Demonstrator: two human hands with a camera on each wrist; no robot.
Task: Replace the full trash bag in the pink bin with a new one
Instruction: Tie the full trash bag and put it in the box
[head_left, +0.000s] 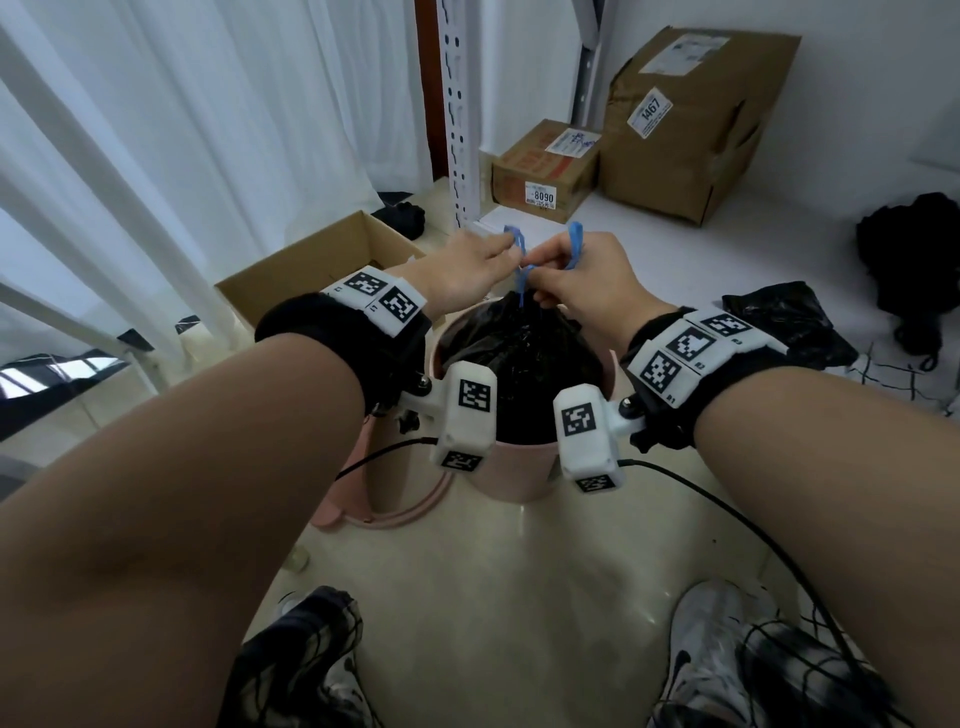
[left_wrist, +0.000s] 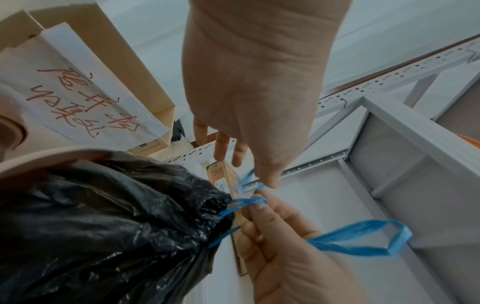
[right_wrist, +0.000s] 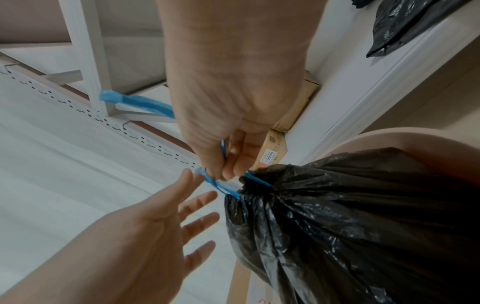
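Observation:
The pink bin stands on the floor between my forearms, with the full black trash bag inside it. The bag's mouth is gathered tight by a blue drawstring. My left hand pinches one strand just above the bag's neck, its other fingers spread out. My right hand pinches the other strand, and a loop sticks up behind its fingers. In the left wrist view my left hand nips the drawstring beside the bag. In the right wrist view my right hand grips the drawstring at the bag's neck.
A pink ring leans against the bin's left side. A flat black bag lies on the floor at right. An open cardboard box, two closed boxes and a white shelf post stand behind. Cables trail past my shoes.

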